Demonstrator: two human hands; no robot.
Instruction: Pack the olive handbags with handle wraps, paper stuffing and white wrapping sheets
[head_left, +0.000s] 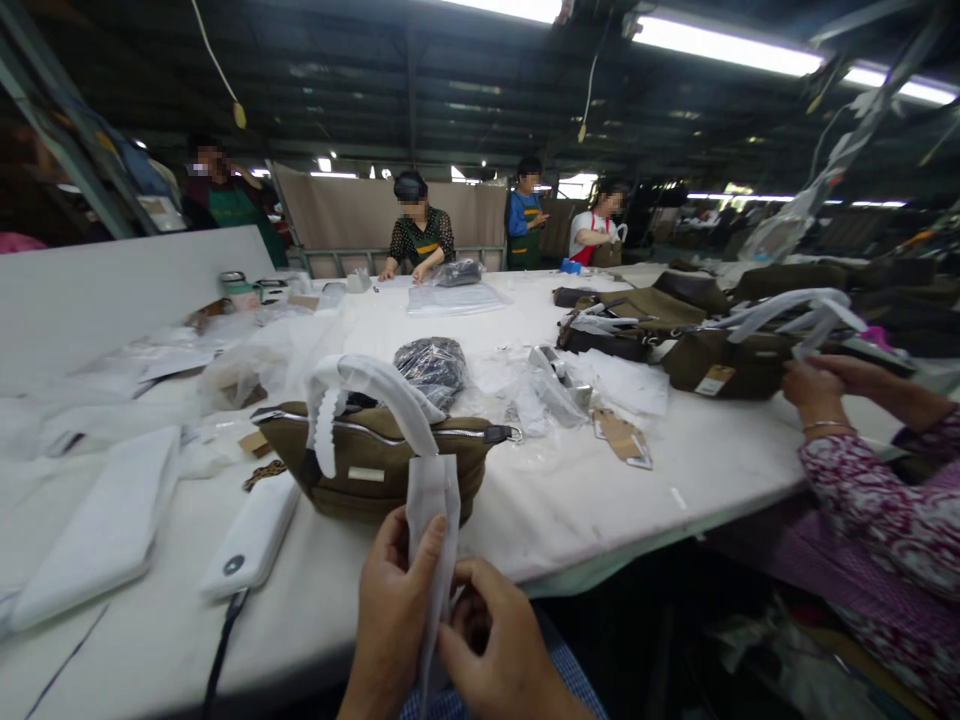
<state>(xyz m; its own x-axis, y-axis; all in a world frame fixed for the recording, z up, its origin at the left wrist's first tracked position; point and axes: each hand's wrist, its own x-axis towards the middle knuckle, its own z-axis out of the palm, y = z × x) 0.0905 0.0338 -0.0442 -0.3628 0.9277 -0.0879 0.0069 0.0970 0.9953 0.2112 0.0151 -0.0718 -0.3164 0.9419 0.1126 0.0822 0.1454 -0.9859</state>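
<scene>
An olive-brown handbag (375,465) with a silver zipper stands upright at the table's near edge, its handles (382,385) wrapped in white material. In front of the bag hangs a white strip (433,490), its top at the lower end of the handle wrap. My left hand (394,600) grips this strip between thumb and fingers. Lower down and to the right, my right hand (499,640) has its thumb and curled fingers closed on the strip's edge. The strip's lower end runs down between both hands.
A white power bank (251,540) with a black cable lies left of the bag. Behind it are a plastic-wrapped dark bundle (431,370) and cardboard tags (622,438). At right, a person's hands (817,390) touch another wrapped handle beside piled bags (724,365).
</scene>
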